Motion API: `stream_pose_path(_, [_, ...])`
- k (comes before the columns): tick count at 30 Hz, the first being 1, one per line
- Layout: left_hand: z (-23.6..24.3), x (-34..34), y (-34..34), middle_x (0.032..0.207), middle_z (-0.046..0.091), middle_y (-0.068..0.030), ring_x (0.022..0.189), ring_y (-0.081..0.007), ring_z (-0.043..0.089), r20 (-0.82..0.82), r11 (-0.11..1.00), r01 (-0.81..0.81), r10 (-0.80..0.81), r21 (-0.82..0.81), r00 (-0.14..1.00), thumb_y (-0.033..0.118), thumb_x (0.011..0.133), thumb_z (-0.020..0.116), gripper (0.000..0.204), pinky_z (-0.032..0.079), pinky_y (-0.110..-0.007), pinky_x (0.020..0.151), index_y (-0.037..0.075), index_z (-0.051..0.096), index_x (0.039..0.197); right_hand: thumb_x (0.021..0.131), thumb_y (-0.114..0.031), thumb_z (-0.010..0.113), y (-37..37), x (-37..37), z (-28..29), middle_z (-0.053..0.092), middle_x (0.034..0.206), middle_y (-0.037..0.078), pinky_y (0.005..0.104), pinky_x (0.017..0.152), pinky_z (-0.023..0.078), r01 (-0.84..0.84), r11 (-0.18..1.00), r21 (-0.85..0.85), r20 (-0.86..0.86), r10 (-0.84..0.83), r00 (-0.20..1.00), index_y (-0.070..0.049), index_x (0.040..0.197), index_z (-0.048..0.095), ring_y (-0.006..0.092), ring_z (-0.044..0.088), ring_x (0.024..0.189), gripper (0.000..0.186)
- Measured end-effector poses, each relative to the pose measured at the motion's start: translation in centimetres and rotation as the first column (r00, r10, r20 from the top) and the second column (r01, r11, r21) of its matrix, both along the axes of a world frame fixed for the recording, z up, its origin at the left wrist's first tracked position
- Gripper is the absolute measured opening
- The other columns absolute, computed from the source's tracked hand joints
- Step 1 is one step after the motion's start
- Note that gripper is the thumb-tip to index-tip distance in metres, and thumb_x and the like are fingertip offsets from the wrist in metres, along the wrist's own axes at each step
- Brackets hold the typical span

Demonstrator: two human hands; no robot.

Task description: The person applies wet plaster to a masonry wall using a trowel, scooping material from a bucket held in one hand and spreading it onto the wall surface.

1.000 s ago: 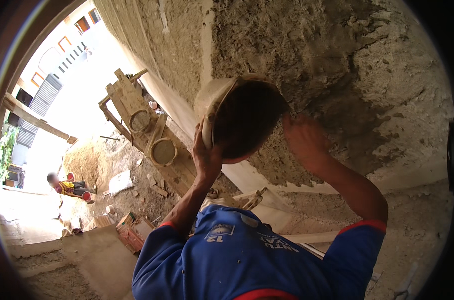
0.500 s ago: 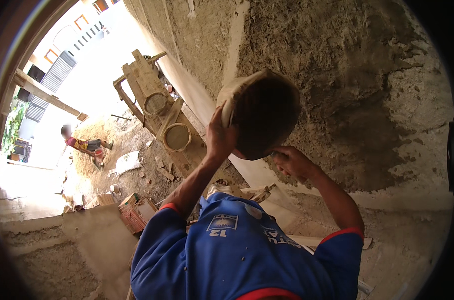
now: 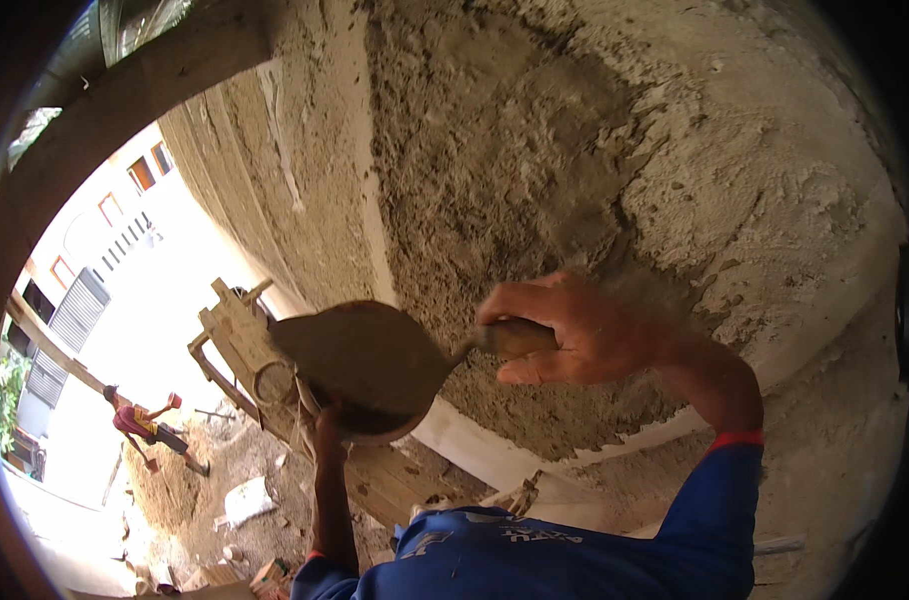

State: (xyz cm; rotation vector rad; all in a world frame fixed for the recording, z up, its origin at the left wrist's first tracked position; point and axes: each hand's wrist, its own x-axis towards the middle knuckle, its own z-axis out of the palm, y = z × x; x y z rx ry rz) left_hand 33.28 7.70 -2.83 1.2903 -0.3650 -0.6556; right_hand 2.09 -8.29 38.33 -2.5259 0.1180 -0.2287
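Note:
My right hand (image 3: 575, 335) is closed round the wooden handle of a trowel (image 3: 370, 345), whose broad blade points left. Grey mortar seems to cover the blade, though blur leaves its amount unclear. Behind and below the blade, a round bucket (image 3: 380, 436) is tilted, its dark inside partly hidden by the trowel. My left hand (image 3: 329, 425) grips the bucket at its lower left rim; the fingers are partly in shadow. Close by stands a wall (image 3: 505, 120) with rough, wet, dark mortar in the middle and paler mortar to the right.
Wooden planks (image 3: 237, 345) form a platform below left, with a round container (image 3: 274, 382) on it. Further down, a person (image 3: 147, 425) stands by a sand heap (image 3: 170, 495) holding small reddish containers. A white sack (image 3: 247, 502) lies on the ground.
The bucket has moved down and left with my left hand. My right hand has risen, bringing the trowel into full view across the bucket. My view has shifted, and the distant person is now upright.

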Motion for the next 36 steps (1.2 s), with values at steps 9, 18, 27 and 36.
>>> stream_pose_path(9, [3.5, -2.7, -0.2, 0.111, 0.06, -0.0065, 0.105, -0.0188, 0.054, -0.122, 0.996, 0.07, -0.063, 0.055, 0.99, 0.026, 0.085, 0.059, 0.039, 0.04, -0.033, 0.094, 0.003, 0.06, 0.117, 0.092, -0.03, 0.058, -2.7, 2.2, 6.6, 0.063, 0.082, 0.008, 0.0325, 0.058, 0.054, -0.23, 0.941, 0.249, 0.13, 0.203, 0.97, -0.001, 0.111, 0.058, 0.0184, 0.062, 0.065, 0.035])
stream_pose_path(18, [3.0, -5.6, -0.1, 0.108, 0.062, -0.0083, 0.101, -0.0188, 0.059, -0.172, 0.986, -0.008, -0.021, -0.167, 0.985, 0.017, 0.084, 0.059, 0.037, 0.046, -0.034, 0.091, 0.001, 0.057, 0.117, 0.093, -0.031, 0.054, -7.7, -8.2, 5.0, 0.051, 0.069, -0.001, 0.0229, 0.044, 0.039, 0.644, 0.733, 0.219, 0.375, -0.673, 0.638, -0.005, 0.118, 0.054, 0.0057, 0.046, 0.052, 0.036])
stream_pose_path(27, [6.6, -8.8, -1.3, 0.114, 0.061, -0.0097, 0.105, -0.0194, 0.057, -0.14, 0.974, -0.103, 0.075, -0.2, 0.987, 0.017, 0.087, 0.058, 0.033, 0.046, -0.033, 0.091, -0.001, 0.057, 0.116, 0.088, -0.021, 0.059, 0.4, -0.5, -15.4, 0.058, 0.082, 0.01, 0.0295, 0.054, 0.052, 0.605, 0.532, 0.592, -0.53, -0.308, 0.79, 0.005, 0.13, 0.037, 0.0183, 0.06, 0.064, 0.054])
stream_pose_path(36, [8.3, -9.2, -2.5, 0.12, 0.058, -0.0114, 0.107, -0.0193, 0.057, -0.045, 0.926, -0.153, 0.146, -0.346, 0.988, 0.005, 0.08, 0.061, 0.056, 0.046, -0.032, 0.092, 0.0, 0.042, 0.133, 0.082, -0.009, 0.063, 1.5, 11.5, -26.3, 0.06, 0.08, 0.013, 0.035, 0.059, 0.055, 0.44, 0.158, 0.884, -0.315, -0.494, 0.81, 0.0, 0.11, 0.05, 0.0238, 0.064, 0.07, 0.033])
